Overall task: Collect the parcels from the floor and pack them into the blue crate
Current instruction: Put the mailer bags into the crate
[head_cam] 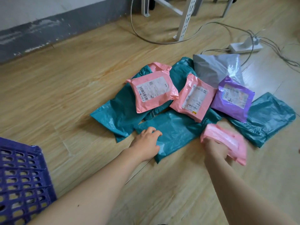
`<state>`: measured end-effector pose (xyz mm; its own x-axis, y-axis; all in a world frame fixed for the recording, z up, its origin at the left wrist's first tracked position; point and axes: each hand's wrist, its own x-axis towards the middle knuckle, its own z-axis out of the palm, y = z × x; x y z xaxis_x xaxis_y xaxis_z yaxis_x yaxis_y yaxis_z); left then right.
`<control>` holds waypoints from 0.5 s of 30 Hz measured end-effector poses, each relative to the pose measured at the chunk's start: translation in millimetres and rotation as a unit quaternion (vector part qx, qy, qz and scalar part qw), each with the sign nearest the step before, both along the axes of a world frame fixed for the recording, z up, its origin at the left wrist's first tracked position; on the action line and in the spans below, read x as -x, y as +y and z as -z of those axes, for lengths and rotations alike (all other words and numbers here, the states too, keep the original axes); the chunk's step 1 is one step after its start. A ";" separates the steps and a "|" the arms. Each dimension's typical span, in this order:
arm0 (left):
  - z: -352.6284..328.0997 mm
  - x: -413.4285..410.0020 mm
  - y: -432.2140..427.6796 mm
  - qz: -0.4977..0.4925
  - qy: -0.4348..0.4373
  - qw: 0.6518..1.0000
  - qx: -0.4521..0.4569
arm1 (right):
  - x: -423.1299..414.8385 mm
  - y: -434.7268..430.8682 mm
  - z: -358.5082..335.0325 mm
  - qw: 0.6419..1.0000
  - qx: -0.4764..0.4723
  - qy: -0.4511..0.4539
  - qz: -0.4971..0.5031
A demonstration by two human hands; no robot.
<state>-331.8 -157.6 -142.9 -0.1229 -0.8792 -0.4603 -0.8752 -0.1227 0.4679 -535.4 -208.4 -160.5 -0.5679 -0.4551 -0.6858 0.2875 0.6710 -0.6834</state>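
Observation:
A heap of plastic mailer parcels lies on the wooden floor. My right hand (216, 147) grips a small pink parcel (227, 141), blurred, just above the floor at the heap's near right. My left hand (146, 142) rests with bent fingers on the near edge of a flat teal parcel (175, 132). Behind lie two pink parcels (154, 90) (194, 99) with labels, a purple parcel (233, 98), a grey parcel (214, 69) and more teal parcels (116, 114) (267, 117). The blue crate (21, 181) stands at the near left.
A white metal rack leg (185, 18) stands behind the heap. A white power strip (245, 46) and several loose cables (162, 41) lie on the floor at the back right. A grey skirting wall (40, 33) runs along the back left.

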 end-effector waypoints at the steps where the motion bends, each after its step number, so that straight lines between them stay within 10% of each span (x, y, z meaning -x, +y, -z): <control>1: -4.5 0.7 2.0 0.001 -0.004 1.000 0.008 | -4.1 4.0 -4.8 0.998 0.003 0.053 -0.038; 6: -30.7 3.9 12.5 0.002 -0.023 0.998 0.050 | -26.8 18.3 -38.1 0.956 -0.009 0.220 -0.193; 15: -90.0 -3.4 42.1 -0.016 -0.034 0.994 0.103 | -50.2 34.3 -128.2 0.930 0.082 0.234 -0.271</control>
<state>-328.4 -115.5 -52.9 -0.0680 -0.9585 -0.2769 -0.9030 -0.0589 0.4257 -485.1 -174.1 -32.2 -0.4434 -0.8385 -0.3168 -0.4174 0.5060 -0.7548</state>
